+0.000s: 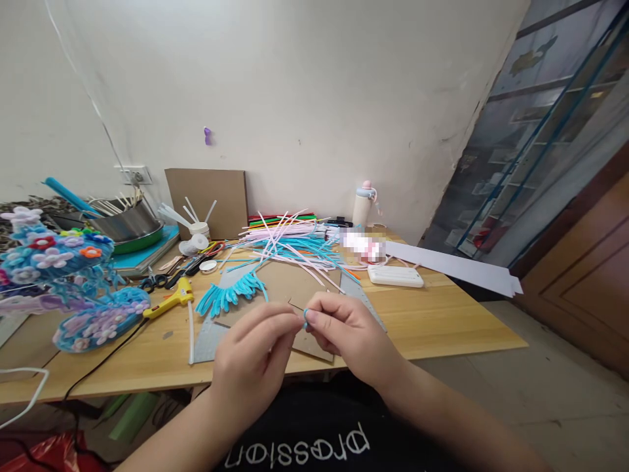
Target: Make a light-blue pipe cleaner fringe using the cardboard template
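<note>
My left hand [258, 351] and my right hand [356, 337] meet over the front of the table, both with fingers pinched. Between their fingertips shows a small curled bit of blue pipe cleaner [306, 315], mostly covered by the fingers. A thin dark wire-like end [296, 305] sticks out above the left fingers. Left of the hands lies a row of looped blue pipe cleaners [230, 295]. Under the hands is a brown cardboard sheet [280, 288] on a grey cutting mat [204, 344].
Loose pink and blue pipe cleaners [295, 248] pile up behind. A yellow glue gun [170, 299] with a cord lies left, near flower-covered blue craftwork [98, 324]. A white power strip-like box [396, 276] and a bottle [362, 206] stand right. Scissors [153, 282] lie back left.
</note>
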{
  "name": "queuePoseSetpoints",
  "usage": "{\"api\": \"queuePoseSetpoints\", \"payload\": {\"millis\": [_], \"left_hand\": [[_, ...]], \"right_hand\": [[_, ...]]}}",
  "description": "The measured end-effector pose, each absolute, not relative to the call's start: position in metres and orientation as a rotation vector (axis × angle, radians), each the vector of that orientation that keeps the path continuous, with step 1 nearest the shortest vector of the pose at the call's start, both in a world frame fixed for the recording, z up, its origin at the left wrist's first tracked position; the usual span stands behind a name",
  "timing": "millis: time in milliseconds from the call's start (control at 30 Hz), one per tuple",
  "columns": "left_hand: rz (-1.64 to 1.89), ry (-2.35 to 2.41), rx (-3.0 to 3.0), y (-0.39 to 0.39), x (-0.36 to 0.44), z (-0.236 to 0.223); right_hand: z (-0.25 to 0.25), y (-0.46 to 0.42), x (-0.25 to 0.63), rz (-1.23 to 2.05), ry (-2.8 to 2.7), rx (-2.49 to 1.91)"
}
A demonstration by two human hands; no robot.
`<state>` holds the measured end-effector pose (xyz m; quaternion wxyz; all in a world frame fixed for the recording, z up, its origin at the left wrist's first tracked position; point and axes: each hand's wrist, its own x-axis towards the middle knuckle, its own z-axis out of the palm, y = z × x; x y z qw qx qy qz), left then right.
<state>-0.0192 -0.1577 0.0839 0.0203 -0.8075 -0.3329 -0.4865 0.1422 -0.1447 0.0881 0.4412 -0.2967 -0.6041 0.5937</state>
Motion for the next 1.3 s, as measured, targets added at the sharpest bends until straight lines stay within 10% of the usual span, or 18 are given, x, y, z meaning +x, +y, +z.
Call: {"api": "queuePoseSetpoints", "payload": {"millis": [167,733,1300], "left_hand": [[-1.128,-0.741,-2.451,-0.154,-0.034,0.071],[-1.354,-1.277,-2.648,-0.165,-0.030,0.095],[-0.843,-1.202,-2.785,-0.155,-0.034,0.106]], "right_hand": [[0.081,-0.138,0.140,1.932,-1.233,-0.580],[0.084,-0.147,0.142,1.454,-1.603,-0.784],[0.089,-0.142,0.152,1.332,-1.877,-0.967]]}}
